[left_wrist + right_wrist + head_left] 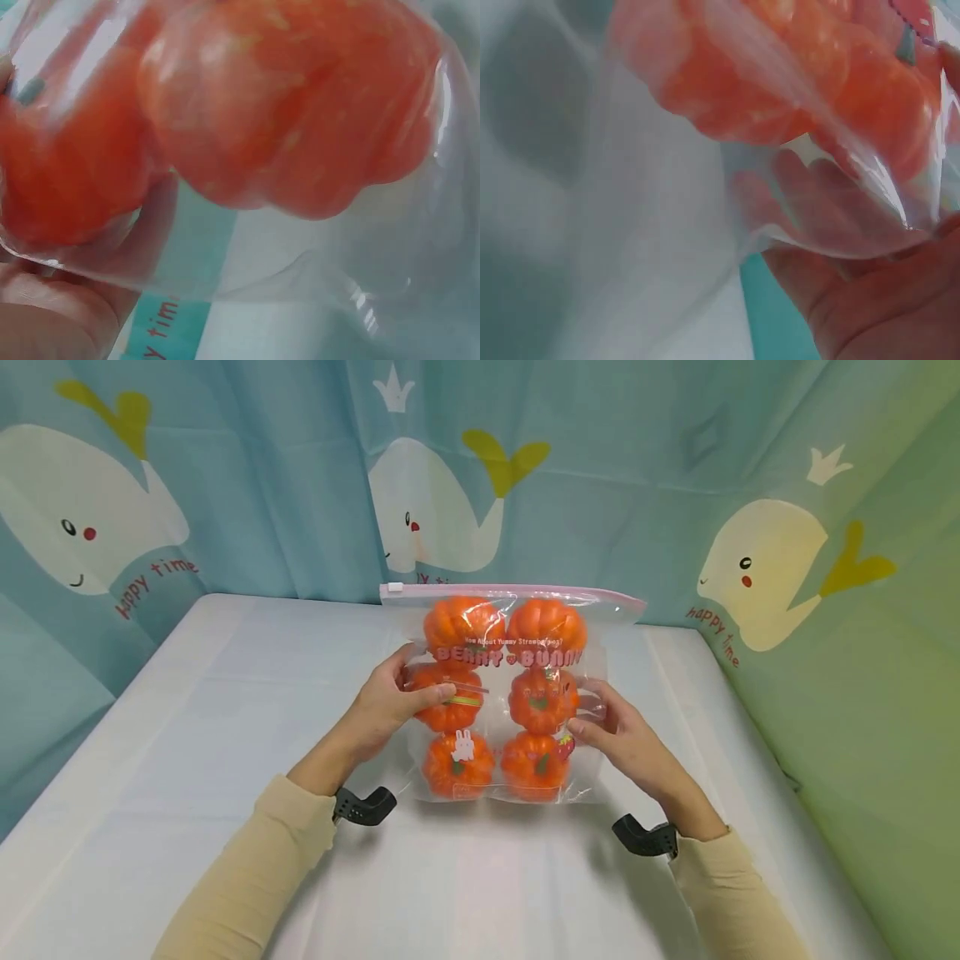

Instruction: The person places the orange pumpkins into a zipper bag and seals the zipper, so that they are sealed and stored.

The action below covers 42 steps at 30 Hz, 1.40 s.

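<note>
A clear zip bag (497, 727) printed "Berry Bunny" is held up in front of the person, its pink zipper edge (517, 590) at the top and a white slider (395, 587) at the left end. Several orange toy pumpkins (545, 625) with green stems fill it in two columns. The left hand (378, 706) grips the bag's left side, thumb across the front over a middle pumpkin (438, 718). On the right side the right hand (633, 747) holds it, thumb in front; its other fingers (817, 195) show through the plastic behind the pumpkins in the right wrist view.
A table with a pale cloth (187, 760) lies beneath the bag. Teal curtains (300, 485) with whale prints hang behind it, and a greenish curtain (885, 760) runs along the right. Dark wrist-worn devices (366, 807) sit at both cuffs.
</note>
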Tool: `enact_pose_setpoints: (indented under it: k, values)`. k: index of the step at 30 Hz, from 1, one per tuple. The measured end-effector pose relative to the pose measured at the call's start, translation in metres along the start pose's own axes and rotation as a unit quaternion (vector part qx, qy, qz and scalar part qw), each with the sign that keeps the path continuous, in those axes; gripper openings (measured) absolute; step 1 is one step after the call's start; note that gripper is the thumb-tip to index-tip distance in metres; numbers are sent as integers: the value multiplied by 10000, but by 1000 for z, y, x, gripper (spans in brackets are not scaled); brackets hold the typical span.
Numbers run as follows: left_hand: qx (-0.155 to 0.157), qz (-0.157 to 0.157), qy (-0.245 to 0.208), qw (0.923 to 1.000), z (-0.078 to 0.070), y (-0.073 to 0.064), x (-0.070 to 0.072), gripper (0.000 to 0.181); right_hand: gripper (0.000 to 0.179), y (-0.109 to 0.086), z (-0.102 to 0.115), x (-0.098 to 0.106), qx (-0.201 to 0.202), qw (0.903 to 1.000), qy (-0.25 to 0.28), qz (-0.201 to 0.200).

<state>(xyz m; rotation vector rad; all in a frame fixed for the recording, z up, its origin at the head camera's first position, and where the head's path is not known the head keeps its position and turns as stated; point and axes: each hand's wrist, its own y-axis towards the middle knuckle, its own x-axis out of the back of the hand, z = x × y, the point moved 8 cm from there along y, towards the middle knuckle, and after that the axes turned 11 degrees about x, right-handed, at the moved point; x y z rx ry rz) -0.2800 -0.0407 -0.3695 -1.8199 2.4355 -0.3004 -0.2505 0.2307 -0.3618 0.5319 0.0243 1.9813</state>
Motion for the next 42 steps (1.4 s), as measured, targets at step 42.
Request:
enact_pose_setpoints:
  k: [42]
  values:
    - [1342,-131,1736,9756,67,0,8,94,53,-30,-63,-4,-1755,9830,-345,-406]
